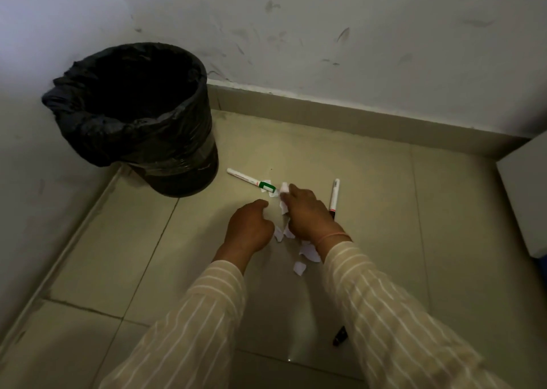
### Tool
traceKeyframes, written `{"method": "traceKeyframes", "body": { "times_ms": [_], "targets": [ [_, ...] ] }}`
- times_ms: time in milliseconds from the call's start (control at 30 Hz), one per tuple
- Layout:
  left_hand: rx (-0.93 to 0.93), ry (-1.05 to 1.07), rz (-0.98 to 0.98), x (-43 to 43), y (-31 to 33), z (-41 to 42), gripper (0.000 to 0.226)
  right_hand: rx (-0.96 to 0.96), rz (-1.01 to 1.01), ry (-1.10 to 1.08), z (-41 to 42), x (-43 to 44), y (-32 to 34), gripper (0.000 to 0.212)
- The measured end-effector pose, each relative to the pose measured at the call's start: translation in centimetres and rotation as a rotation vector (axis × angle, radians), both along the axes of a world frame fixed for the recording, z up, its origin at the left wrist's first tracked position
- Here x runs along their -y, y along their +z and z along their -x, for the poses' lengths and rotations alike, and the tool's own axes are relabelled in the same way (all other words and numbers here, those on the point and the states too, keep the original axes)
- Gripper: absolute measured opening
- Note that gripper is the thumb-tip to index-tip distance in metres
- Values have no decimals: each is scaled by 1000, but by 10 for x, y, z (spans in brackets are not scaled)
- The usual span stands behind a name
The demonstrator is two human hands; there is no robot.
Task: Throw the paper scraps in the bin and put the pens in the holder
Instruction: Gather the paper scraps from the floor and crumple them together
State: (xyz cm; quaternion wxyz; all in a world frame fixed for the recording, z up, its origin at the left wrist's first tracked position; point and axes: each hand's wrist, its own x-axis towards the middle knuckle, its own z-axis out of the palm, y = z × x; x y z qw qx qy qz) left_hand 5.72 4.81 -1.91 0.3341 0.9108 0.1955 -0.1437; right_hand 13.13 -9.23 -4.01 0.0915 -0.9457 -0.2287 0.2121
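Paper scrap betw. R hand fingertips.

The room was dim. Scuffed white walls met in the far-left corner above a beige tiled floor; a white cabinet stood right.

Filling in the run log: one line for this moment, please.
right hand: pinching paper scrap | left hand: curled, contents unclear | scraps, green-capped pen, second pen: on floor | bin: beside wall
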Motion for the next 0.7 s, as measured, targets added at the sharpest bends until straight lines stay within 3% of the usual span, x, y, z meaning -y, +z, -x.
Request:
{"method": "traceKeyframes", "body": {
  "times_ms": [167,300,433,567,700],
  "targets": [
    [-15,49,61,-4,3,-2,64,48,-22,-134,15,13,-2,30],
    [-20,51,57,1,3,2,62,132,-191,-247,17,3,3,35],
    [-22,4,40,8,3,8,63,64,-104,31,9,-11,-1,65],
    [-31,28,60,5,2,9,61,52,-11,57,20,-4,-9,44],
    [-30,52,69,-4,-1,5,60,-27,-145,-129,29,9,15,28]
  ]
}}
